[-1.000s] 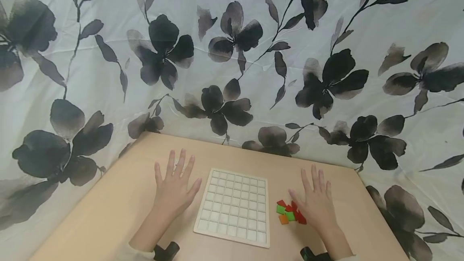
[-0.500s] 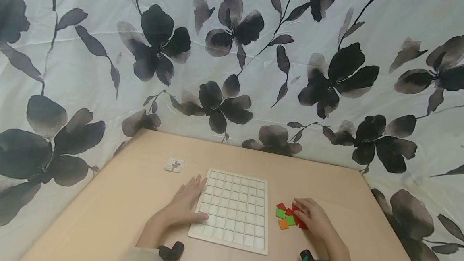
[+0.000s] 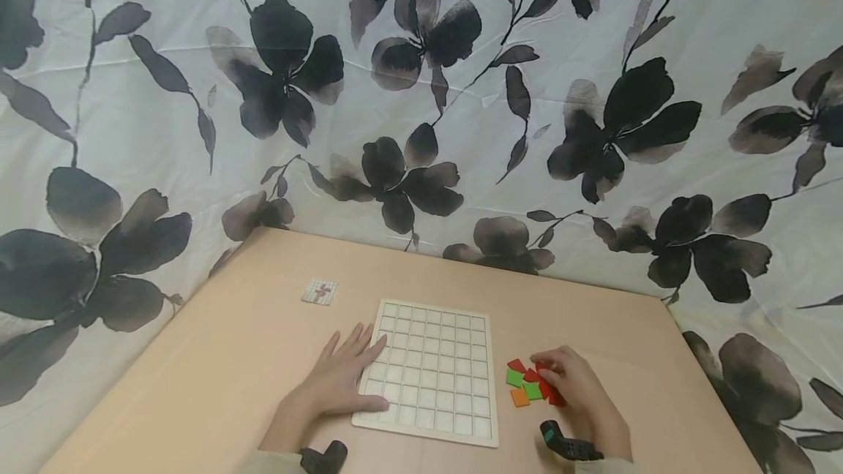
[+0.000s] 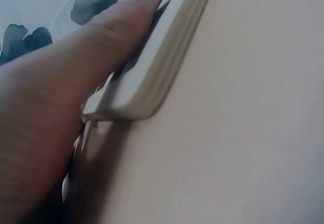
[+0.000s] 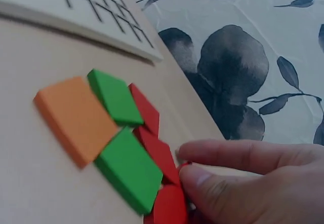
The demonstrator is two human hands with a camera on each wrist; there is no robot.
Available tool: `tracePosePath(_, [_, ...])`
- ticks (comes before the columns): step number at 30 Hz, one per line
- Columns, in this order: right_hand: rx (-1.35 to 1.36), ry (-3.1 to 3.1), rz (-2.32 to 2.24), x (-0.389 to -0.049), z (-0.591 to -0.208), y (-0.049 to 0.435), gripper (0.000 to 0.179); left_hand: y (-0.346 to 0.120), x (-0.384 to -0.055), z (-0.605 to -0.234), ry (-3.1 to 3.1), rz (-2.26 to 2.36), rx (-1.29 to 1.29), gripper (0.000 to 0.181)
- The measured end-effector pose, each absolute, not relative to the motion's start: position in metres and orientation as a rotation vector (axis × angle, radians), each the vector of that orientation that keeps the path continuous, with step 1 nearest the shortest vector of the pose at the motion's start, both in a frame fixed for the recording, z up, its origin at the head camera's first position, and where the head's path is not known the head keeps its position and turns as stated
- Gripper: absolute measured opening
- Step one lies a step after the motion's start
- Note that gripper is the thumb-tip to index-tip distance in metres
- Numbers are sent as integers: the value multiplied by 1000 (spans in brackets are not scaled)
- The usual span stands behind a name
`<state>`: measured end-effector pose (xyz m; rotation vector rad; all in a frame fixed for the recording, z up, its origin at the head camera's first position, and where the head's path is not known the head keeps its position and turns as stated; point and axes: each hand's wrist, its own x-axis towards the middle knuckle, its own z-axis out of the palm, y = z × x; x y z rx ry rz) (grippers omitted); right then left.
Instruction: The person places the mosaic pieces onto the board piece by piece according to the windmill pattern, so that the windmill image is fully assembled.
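A pale gridded board (image 3: 437, 371) of small square cells lies on the table between the hands. My left hand (image 3: 332, 382) rests on its left edge with fingers spread, the thumb along the near corner in the left wrist view. To the right of the board is a small pile of flat tiles: an orange square tile (image 5: 76, 117), green tiles (image 5: 129, 168) and several red tiles (image 5: 169, 206). My right hand (image 3: 579, 386) is at the far right of this pile. Its thumb and forefinger pinch a red tile, mostly hidden by the fingertips.
A small patterned card (image 3: 319, 292) with a reddish pinwheel lies beyond the left hand. The tan table (image 3: 211, 364) meets a white cloth (image 3: 500, 189) with dark flowers at its back edge. Black cameras are strapped at both wrists.
Both hands were held spread above the table at first. The left came down onto the board's left edge, uncovering the card. The right lowered to the pile and its fingers closed on a red tile.
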<state>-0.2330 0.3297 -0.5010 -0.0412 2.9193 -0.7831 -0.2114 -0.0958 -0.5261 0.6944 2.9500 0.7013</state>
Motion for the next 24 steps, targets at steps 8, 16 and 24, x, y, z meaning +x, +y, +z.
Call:
tracePosePath(8, [107, 2894, -965, -245, -506, 322, 25, -104, -225, -509, 2736, 843, 662, 106])
tracePosePath(16, [189, 2947, -974, -248, -509, 314, 30, -111, -226, -493, 2573, 892, 654, 108])
tracePosePath(24, [229, 2905, -950, -245, -504, 312, 33, -100, -219, -488, 2575, 859, 664, 110])
